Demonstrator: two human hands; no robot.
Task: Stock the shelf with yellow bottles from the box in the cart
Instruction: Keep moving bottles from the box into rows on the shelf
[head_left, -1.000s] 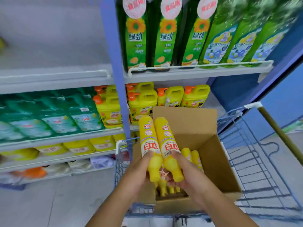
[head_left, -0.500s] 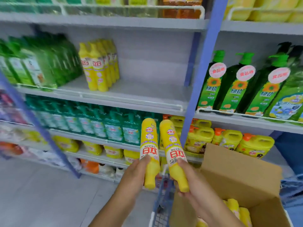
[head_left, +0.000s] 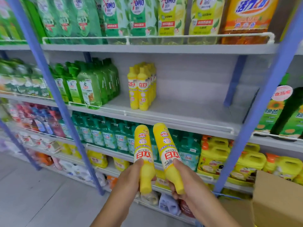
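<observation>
Two yellow bottles up in the air, upside down, caps toward the wrists. Left hand (head_left: 129,179) wrapped round the neck of the left bottle (head_left: 143,154), thumb pressed on the label edge, fingers curled behind. Right hand (head_left: 183,182) clamped the same way on the right bottle (head_left: 167,153), thumb on the label, fingertips curling underneath at 7 o'clock of the cap. Bottles nearly touching along their sides.

Risks from here. Held by the narrow neck with the heavy end up, so likely top-heavy: could pivot out of either hold during the flip to upright. Could knock each other on the turn, being so close. Standing row of yellow bottles (head_left: 141,86) on the target shelf (head_left: 188,112) looks easy to topple if nudged from 3 o'clock. White rail (head_left: 172,124) along the shelf lip could catch a bottle base coming in too low.

Room to move. Wide bare stretch of shelf at 3 o'clock of the standing row, running to the blue upright (head_left: 268,95). Green bottles (head_left: 88,84) packed at 9 o'clock of the row, no gap there. Upper shelf edge (head_left: 147,49) at 12 o'clock caps the headroom, though clearance looks generous. Cardboard box (head_left: 277,199) down at 4 o'clock, just beside the right forearm, tight for an elbow swing.
</observation>
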